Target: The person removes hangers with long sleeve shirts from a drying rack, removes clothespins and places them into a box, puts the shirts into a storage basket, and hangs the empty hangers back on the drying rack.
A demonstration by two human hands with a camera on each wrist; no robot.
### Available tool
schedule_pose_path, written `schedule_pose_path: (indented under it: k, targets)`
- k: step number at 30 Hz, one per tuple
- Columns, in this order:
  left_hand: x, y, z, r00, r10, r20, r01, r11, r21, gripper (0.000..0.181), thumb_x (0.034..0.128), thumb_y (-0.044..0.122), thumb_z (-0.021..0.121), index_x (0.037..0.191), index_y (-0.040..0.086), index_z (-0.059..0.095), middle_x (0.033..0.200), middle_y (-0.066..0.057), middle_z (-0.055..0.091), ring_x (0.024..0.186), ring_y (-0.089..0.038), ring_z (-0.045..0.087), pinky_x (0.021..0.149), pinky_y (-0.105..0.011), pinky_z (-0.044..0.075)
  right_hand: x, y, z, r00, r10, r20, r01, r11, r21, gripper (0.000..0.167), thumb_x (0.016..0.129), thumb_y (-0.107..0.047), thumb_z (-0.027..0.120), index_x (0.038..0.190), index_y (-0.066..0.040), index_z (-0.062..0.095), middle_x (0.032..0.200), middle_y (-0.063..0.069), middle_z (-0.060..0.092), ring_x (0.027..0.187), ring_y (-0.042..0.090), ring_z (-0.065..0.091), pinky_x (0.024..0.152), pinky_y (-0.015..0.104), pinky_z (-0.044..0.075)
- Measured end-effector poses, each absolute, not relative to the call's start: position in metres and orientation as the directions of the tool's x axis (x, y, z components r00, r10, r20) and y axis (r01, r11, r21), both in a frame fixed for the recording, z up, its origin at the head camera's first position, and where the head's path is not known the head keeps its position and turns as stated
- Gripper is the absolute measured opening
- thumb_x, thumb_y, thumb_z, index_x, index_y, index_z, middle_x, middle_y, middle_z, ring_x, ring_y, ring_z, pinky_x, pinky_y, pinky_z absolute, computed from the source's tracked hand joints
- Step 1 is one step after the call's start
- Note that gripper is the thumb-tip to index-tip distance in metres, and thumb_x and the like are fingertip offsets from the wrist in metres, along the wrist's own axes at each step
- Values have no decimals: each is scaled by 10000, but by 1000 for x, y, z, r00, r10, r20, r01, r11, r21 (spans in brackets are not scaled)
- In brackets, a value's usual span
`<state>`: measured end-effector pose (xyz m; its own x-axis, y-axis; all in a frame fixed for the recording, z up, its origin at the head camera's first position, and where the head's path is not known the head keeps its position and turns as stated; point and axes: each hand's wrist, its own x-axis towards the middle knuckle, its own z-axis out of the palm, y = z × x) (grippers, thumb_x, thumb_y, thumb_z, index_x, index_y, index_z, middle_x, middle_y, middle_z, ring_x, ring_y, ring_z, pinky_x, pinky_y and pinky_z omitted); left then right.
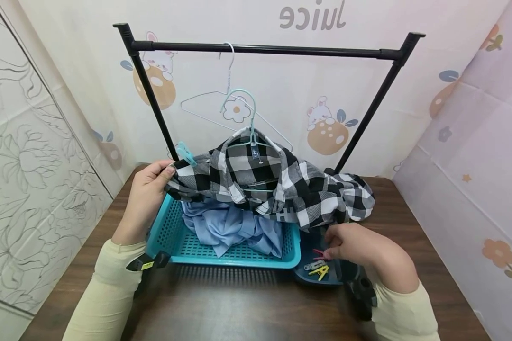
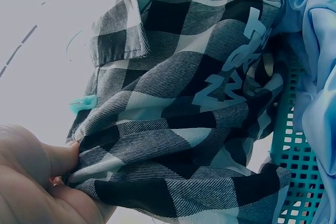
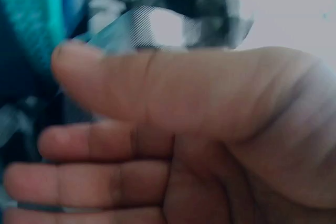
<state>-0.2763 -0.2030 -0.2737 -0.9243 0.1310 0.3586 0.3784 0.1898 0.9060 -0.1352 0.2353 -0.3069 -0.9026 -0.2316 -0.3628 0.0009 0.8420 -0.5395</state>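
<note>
A black-and-white checked shirt (image 1: 260, 180) is on a pale teal hanger (image 1: 251, 111), its collar upward, lying over the back of a teal basket (image 1: 222, 259). My left hand (image 1: 147, 192) pinches its left end between thumb and fingers. Close by, a light-blue clothespin (image 1: 186, 153) is clipped on the shirt; the left wrist view shows this clothespin (image 2: 84, 103) above the thumb. My right hand (image 1: 354, 244) is over a dark blue tray (image 1: 300, 272), fingertips near a pink clothespin (image 1: 319, 254). In the right wrist view its fingers (image 3: 110, 182) are fairly straight, with nothing visibly held.
A grey clothespin (image 1: 315, 265) and a yellow clothespin (image 1: 320, 272) lie in the tray. Light-blue cloth (image 1: 232, 225) is in the basket. Behind stands a black rack (image 1: 281, 49) with a white wire hanger (image 1: 229, 76) on its bar. The wooden table (image 1: 222, 303) extends toward me.
</note>
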Motion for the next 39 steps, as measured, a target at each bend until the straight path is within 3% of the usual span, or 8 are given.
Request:
schedule_pose_path:
  k: [7,11,18,22,27,32,39]
  targets:
    - [-279,-203,-275,-923,138,359,379,167,910,258,1066,236,564,1164,34,691,1061,25,683,920,-80,612,741,-167,529,-120,207,-269,-861,-446,-244,-231,771,-593,296,976,-371,701,1181,-158,693,1068,-103,711,949,44,666,827,346,571]
    - [-280,-204,-275,-924,133,357,375,150,915,241,1065,227,567,1147,40,695,1053,22,681,908,-81,608,732,-164,528,-123,179,-239,-826,-558,-79,-453,741,-495,273,1010,-382,657,1222,-213,689,1118,-145,697,954,-19,647,833,334,576]
    - [-280,-204,-274,-926,128,356,376,212,902,301,1070,228,558,1199,-16,677,1057,58,675,962,-96,592,767,-177,513,-146,115,-192,-653,-725,219,-751,581,-315,261,1019,-300,660,1247,-177,692,1156,-102,705,1014,30,656,907,299,560]
    - [-281,-204,-272,-923,135,362,384,234,893,327,1075,233,552,1215,-39,666,1055,48,665,980,-110,589,796,-184,515,-168,82,-178,-586,-723,366,-809,546,-216,270,1014,-266,669,1255,-145,686,1183,-52,715,1046,63,659,930,285,544]
    - [-281,-203,-272,-918,143,370,394,204,896,331,1074,232,552,1216,-45,666,1050,31,670,960,-113,608,788,-184,526,-197,47,-167,-540,-689,483,-818,565,-110,299,1022,-279,653,1272,-117,670,1171,-10,713,971,110,646,880,289,536]
    - [-282,-203,-273,-913,156,378,403,191,895,333,1074,235,550,1218,-43,664,1054,46,677,982,-121,607,814,-195,518,-224,20,-161,-554,-673,491,-786,617,-41,347,1035,-299,625,1316,-96,647,1185,20,692,931,141,635,829,296,527]
    - [-283,-204,-273,-913,141,383,406,202,891,337,1074,220,553,1237,-56,657,1110,32,665,1051,-120,582,858,-187,505,-256,-7,-157,-721,-587,368,-626,780,16,570,1035,-469,572,1448,-79,534,1348,48,628,1129,168,630,966,310,517]
